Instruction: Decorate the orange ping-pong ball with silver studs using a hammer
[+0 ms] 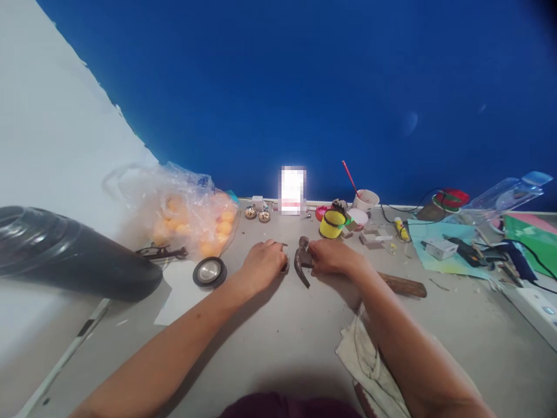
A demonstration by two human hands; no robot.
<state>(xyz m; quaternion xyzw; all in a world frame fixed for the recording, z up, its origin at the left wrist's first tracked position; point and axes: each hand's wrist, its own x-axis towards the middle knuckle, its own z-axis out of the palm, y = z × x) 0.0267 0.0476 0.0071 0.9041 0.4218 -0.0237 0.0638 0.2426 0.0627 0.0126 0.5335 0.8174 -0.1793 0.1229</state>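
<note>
My right hand is wrapped round a claw hammer, gripping it close to its head. The dark, worn head and curved claw stick out to the left of my fingers, and the wooden handle reaches out to the right under my forearm. A short gap to the left, my left hand rests low over the table with its fingers curled. Something small and dark shows at its fingertips, too covered to name. A round black lid with a metal centre lies left of that hand, partly on a white paper.
A clear bag of orange balls and a dark bottle are at the left. Behind my hands stand a yellow tape roll and a white cup. A cloth lies below my right forearm; a power strip is far right.
</note>
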